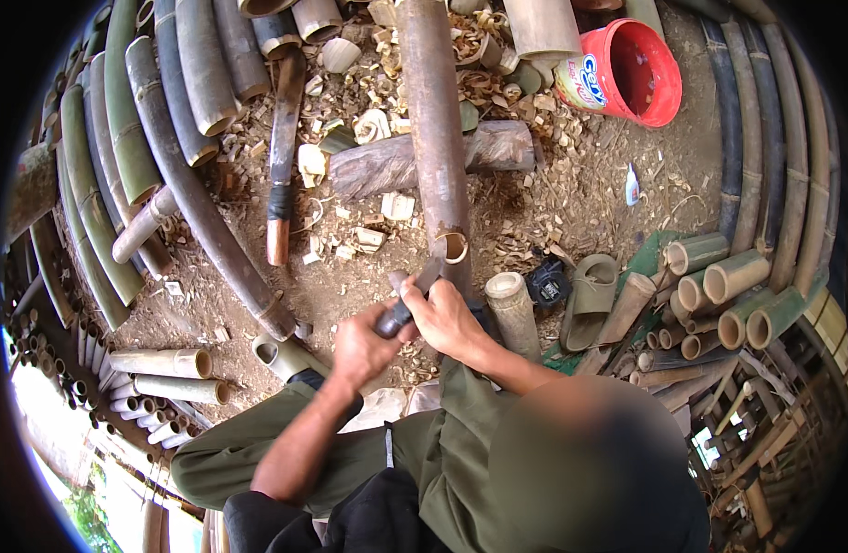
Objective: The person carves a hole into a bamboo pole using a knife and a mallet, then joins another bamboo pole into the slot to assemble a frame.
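My left hand [359, 352] is closed round the dark, rounded handle of a short knife [430, 275]. Close beside it, my right hand [447, 318] is curled shut over the knife's front part, and the blade shows past the fingers. A small greyish piece sticks out by the right fingertips; what it is I cannot make out. The blade lies at the open near end of a long brown bamboo pole [433, 138], which points toward me. This pole rests across a short log [497, 147] on the ground. My fingers partly hide the knife.
Bamboo poles [198, 69] line the left side, others [765, 138] the right. A machete [281, 166] lies ahead on wood chips. A red bucket [659, 74] lies tipped over, with a small white bottle [632, 186] nearer. Right of my hand stand an upright bamboo piece [511, 313] and a sandal [590, 300].
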`<state>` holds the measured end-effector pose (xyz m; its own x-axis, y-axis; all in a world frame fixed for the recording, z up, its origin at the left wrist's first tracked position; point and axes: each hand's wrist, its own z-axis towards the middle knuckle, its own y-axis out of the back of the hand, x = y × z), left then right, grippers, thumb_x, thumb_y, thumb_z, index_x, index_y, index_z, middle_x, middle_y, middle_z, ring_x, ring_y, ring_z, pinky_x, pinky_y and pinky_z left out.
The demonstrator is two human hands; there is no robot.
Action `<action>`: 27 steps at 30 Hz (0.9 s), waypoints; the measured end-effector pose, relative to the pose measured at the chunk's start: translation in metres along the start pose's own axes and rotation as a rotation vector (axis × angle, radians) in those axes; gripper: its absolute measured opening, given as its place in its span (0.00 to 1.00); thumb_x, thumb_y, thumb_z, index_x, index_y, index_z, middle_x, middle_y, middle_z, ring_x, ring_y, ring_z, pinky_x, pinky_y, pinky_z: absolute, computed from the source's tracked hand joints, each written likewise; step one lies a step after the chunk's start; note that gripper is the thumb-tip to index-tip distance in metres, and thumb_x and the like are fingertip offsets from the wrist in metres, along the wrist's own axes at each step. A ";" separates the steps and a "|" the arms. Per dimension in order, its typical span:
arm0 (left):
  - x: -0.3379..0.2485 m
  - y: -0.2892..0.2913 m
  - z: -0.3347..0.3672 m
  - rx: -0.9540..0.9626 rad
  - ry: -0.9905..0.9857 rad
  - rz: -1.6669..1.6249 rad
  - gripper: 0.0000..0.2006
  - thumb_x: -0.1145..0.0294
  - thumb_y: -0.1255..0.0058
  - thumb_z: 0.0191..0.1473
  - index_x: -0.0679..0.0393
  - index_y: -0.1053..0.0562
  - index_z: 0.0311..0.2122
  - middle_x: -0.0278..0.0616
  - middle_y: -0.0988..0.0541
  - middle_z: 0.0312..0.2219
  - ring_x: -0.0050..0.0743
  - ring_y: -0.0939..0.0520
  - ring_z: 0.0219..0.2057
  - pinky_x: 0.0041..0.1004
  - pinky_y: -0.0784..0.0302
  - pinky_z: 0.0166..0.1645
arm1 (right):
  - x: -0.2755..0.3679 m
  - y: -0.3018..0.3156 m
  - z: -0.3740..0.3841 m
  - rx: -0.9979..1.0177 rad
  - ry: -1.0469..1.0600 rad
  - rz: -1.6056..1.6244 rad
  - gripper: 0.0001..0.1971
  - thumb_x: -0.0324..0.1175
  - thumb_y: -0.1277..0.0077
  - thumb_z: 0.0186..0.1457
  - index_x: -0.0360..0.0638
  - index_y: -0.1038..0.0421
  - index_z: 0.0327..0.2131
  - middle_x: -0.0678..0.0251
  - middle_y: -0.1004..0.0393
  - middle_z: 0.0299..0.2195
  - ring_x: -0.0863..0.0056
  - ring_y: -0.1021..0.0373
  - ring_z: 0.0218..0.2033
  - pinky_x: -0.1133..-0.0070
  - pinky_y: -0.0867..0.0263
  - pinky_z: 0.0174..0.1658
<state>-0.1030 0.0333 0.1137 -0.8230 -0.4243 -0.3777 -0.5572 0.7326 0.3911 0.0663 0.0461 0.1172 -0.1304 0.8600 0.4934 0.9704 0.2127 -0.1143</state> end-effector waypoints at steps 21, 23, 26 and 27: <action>-0.114 0.077 -0.020 0.433 -0.257 0.789 0.15 0.62 0.48 0.50 0.68 0.23 0.28 0.55 0.19 0.23 0.49 0.15 0.27 0.42 0.18 0.36 | -0.024 0.014 -0.040 0.257 0.102 0.948 0.16 0.35 0.53 0.63 0.40 0.36 0.51 0.64 0.25 0.38 0.72 0.25 0.37 0.71 0.26 0.43; -0.118 0.072 -0.033 0.695 -0.175 0.533 0.31 0.45 0.46 0.52 0.71 0.27 0.43 0.62 0.20 0.32 0.56 0.17 0.36 0.45 0.21 0.45 | -0.037 0.024 -0.050 0.120 0.184 0.785 0.19 0.39 0.57 0.65 0.38 0.38 0.54 0.65 0.28 0.36 0.74 0.28 0.38 0.72 0.27 0.41; -0.103 0.054 -0.024 0.788 -0.310 -0.094 0.52 0.29 0.50 0.49 0.74 0.42 0.60 0.64 0.25 0.46 0.53 0.20 0.45 0.45 0.25 0.51 | -0.028 0.055 -0.072 -0.080 0.235 0.503 0.18 0.39 0.60 0.65 0.41 0.36 0.54 0.66 0.28 0.31 0.78 0.30 0.34 0.79 0.33 0.39; -0.094 0.038 -0.011 0.753 -0.227 -0.282 0.55 0.28 0.50 0.48 0.74 0.46 0.62 0.56 0.26 0.46 0.46 0.20 0.43 0.41 0.24 0.50 | -0.032 0.066 -0.072 -0.155 0.331 0.172 0.17 0.37 0.57 0.62 0.39 0.34 0.52 0.62 0.26 0.31 0.73 0.28 0.33 0.77 0.33 0.39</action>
<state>-0.0480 0.0947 0.1735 -0.5768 -0.5865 -0.5686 -0.4496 0.8091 -0.3784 0.1489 -0.0011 0.1556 0.0842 0.6754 0.7326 0.9948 -0.0150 -0.1006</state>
